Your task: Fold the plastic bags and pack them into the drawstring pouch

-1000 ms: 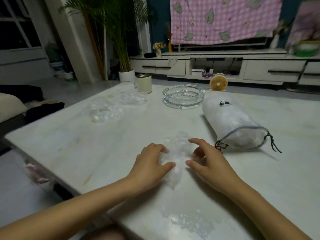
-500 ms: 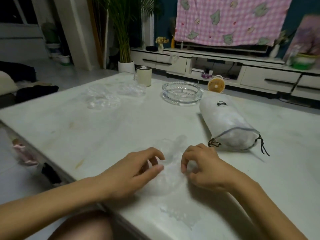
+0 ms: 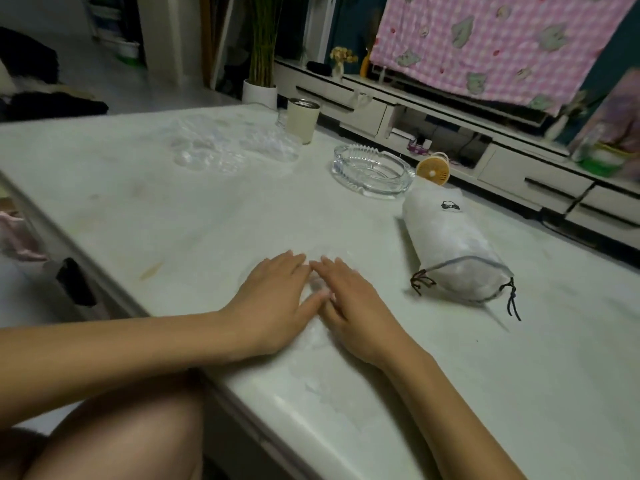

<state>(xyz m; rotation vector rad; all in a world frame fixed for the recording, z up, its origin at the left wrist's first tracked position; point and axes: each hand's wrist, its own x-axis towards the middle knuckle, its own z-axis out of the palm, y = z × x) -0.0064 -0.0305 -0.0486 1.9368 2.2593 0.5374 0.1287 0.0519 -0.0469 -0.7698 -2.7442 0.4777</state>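
Pressing plastic bag (image 3: pixel 313 341) flat w/ both palms
L hand (image 3: pixel 277 299), R hand (image 3: pixel 349 306): fingers straight, gripping nothing; bag's prob springing open if they're lifting early

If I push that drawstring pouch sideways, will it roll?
Probably a little: the drawstring pouch lies on its side, plump and roughly cylindrical. Stuffed with what looks like crinkled plastic, it is likely light and squashy.

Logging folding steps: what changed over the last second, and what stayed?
The left hand and right hand let go their curled-finger pinch on the plastic bag and now press it flat on the table. Drawstring pouch, ashtray and loose bags stayed put.
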